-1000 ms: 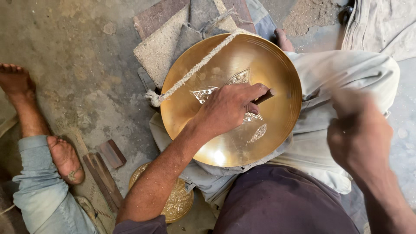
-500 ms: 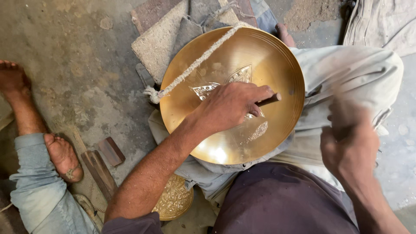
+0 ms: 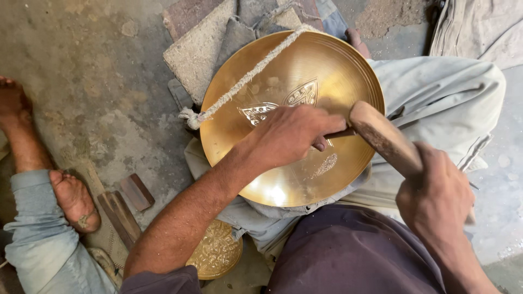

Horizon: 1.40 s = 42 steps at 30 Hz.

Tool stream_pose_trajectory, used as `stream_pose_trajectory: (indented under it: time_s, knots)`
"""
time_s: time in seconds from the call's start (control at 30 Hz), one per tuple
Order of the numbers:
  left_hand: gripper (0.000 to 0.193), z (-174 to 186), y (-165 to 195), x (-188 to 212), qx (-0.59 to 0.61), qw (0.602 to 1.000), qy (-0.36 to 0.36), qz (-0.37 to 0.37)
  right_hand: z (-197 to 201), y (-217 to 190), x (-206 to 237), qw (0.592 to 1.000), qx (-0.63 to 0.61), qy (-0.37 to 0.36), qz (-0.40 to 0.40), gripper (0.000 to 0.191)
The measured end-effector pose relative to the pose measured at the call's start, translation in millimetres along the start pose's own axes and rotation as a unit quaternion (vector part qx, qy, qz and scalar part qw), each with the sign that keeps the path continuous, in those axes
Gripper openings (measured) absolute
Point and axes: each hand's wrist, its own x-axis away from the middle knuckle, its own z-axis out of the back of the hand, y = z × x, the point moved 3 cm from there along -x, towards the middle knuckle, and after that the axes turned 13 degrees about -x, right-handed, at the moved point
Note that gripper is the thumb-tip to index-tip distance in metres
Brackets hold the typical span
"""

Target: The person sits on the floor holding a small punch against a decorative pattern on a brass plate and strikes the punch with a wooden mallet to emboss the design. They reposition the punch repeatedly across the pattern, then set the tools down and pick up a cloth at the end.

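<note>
The tip of the thin tool is hidden under the left hand, so its meeting point with the brass plate cannot be made out, and part of the engraved pattern is covered by the same hand. The lower end of the wooden mallet is concealed inside the right hand. A second engraved disc is partly hidden by the forearm, and the other person's feet are cut off by the left edge.

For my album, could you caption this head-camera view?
Left hand steadies a chisel on an engraved brass plate resting on the lap, while the right hand holds a wooden mallet at its end.
</note>
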Motion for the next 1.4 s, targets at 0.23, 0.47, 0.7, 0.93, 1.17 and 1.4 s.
stream_pose_trajectory:
  time_s: [0.23, 0.47, 0.7, 0.93, 1.17, 1.4]
  knots:
    - [0.036, 3, -2, -2, 0.023, 1.0, -0.009, -0.011, -2, -9, 6, 1.0, 0.015, -0.001, -0.001, 0.049]
    - [0.021, 30, 2, 96, 0.23, 0.917, 0.311, 0.1, 23, 45, 11, 0.983, -0.023, -0.005, -0.181, 0.056]
    - [0.027, -52, -3, 221, 0.274, 0.639, 0.592, 0.408, 36, 134, 27, 0.967, -0.177, 0.024, -0.181, 0.045]
    - [0.025, -104, -27, 218, 0.298, 0.517, 0.609, 0.523, 15, 180, 27, 0.881, -0.206, 0.127, -0.407, 0.038]
    - [0.024, -96, -18, 187, -0.029, 0.617, 0.581, 0.53, -1, 163, 38, 0.868, -0.202, 0.052, -0.451, 0.036]
    - [0.026, -96, -2, 186, 0.027, 0.632, 0.572, 0.521, -3, 176, 94, 0.849, -0.205, -0.006, -0.486, 0.034]
